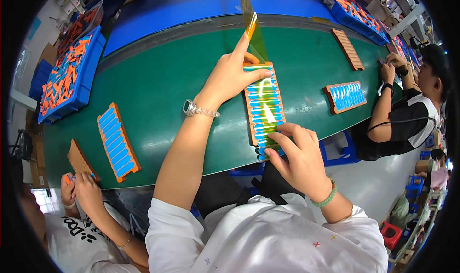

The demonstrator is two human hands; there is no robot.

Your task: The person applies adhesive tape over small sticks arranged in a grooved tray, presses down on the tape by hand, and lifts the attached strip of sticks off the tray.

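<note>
A long strip of transparent yellow film lies over a brown grooved tray holding a row of blue pieces with rounded ends. Beyond the tray's far end the film rises toward the top of the view. At that far end is my left hand, its index finger stretched along the raised film and its thumb pressing down on the covered tray. My right hand is at the near end, thumb and index finger closed on the film's edge. Glare hides part of the blue pieces.
A filled tray and a brown tray lie left; another filled tray and a brown tray lie right. Blue bins of orange and blue pieces flank the green table. People work on both sides.
</note>
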